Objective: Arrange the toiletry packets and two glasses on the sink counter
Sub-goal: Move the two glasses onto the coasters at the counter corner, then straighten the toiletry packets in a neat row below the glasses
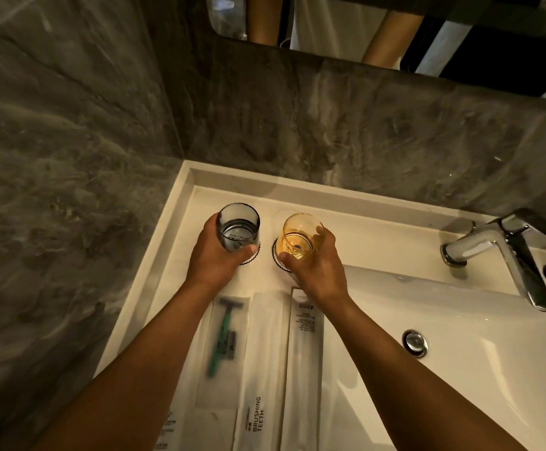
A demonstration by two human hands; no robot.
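Observation:
My left hand grips a grey glass from the near side, over a round scalloped coaster. My right hand holds an amber glass above a second coaster. Both glasses are upright at the back left of the white sink counter. Nearer me, three toiletry packets lie side by side: a clear razor packet, a white "BRUSHING TEETH" packet and a long white packet. My forearms cover parts of them.
The basin with its drain button lies to the right, a chrome faucet behind it. Dark marble walls close the left and back. A mirror hangs above. More small packets sit at the bottom edge.

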